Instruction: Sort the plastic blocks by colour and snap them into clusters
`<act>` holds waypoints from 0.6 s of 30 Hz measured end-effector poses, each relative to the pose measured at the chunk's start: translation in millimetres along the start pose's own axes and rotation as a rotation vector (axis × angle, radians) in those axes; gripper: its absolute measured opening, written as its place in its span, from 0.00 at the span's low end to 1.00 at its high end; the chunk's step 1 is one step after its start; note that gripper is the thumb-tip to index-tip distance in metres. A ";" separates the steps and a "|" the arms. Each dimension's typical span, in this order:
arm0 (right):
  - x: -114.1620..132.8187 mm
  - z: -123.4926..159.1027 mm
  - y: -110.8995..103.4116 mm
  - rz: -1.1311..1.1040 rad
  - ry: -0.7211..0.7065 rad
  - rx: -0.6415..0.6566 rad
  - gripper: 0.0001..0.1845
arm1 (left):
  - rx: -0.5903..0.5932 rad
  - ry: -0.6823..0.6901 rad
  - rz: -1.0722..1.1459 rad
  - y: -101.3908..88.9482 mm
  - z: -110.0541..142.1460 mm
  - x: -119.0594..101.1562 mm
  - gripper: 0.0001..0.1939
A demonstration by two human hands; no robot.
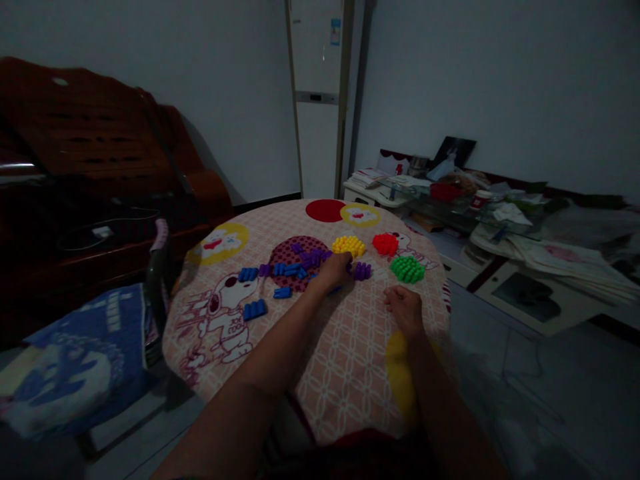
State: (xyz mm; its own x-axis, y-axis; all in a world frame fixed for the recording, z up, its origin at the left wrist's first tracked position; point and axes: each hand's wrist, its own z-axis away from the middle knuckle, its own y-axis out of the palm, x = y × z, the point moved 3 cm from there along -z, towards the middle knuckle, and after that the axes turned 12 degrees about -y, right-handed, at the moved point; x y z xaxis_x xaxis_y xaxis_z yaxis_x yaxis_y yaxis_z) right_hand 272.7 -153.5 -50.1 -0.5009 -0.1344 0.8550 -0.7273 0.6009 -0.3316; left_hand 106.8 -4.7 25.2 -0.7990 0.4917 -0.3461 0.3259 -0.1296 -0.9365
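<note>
A round table (350, 373) wears a pink cartoon-print cloth. On it lie sorted heaps of small plastic pieces: yellow (349, 245), red (385, 244), green (407, 269), purple (311, 257) and scattered blue ones (255, 309). My left hand (334, 272) reaches into the blue and purple pieces, fingers curled down over them; what they grip is hidden. My right hand (404, 309) rests on the cloth below the green heap, fingers loosely curled in with nothing visible in them.
A dark wooden sofa (75, 167) stands at the left, with a chair and blue towel (75, 360) beside the table. A tall white air conditioner (320, 100) stands at the back. A low cluttered cabinet (500, 220) runs along the right wall.
</note>
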 end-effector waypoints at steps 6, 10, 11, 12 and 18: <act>0.2 -0.2 0.4 -0.002 -0.008 -0.001 0.18 | 0.035 0.032 0.159 6.4 -1.3 6.7 0.27; -3.2 -1.2 0.1 0.031 -0.016 0.001 0.19 | -0.011 0.047 0.213 10.3 -9.7 4.7 0.30; -3.9 -1.4 0.1 0.034 -0.015 0.002 0.19 | -0.023 0.052 0.227 12.3 -12.0 3.9 0.30; -4.4 -1.4 0.1 0.032 -0.013 0.003 0.19 | -0.034 0.058 0.243 14.8 -14.1 3.2 0.30; -0.5 -0.4 -0.2 0.020 -0.008 0.009 0.19 | -0.059 0.116 0.316 33.0 -24.9 3.3 0.32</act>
State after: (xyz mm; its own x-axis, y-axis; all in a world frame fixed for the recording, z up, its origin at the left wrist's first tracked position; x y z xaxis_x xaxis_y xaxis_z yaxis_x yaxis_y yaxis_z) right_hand 273.3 -153.3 -50.3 -0.5194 -0.1286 0.8448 -0.7210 0.5966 -0.3525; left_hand 127.5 14.1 -5.4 -0.5916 0.5306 -0.6070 0.5799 -0.2430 -0.7776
